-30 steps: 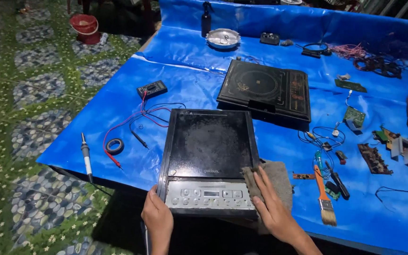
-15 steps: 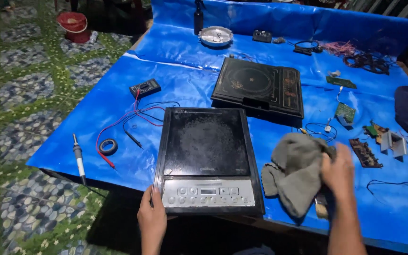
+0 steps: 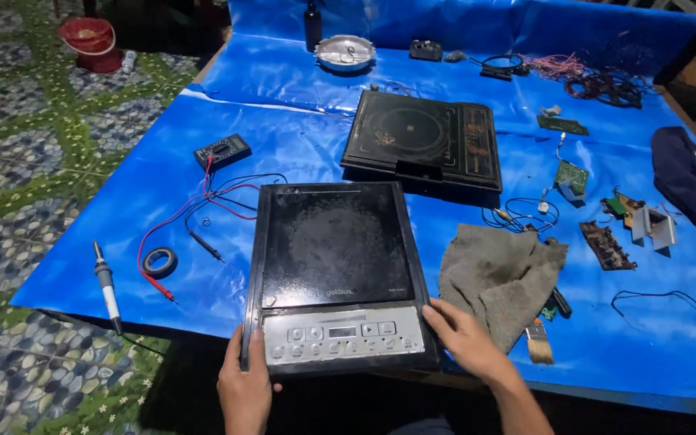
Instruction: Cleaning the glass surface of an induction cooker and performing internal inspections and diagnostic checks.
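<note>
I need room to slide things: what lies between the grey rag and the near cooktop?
Nothing: the head view shows only bare blue tarp between the grey rag and the near cooktop.
</note>
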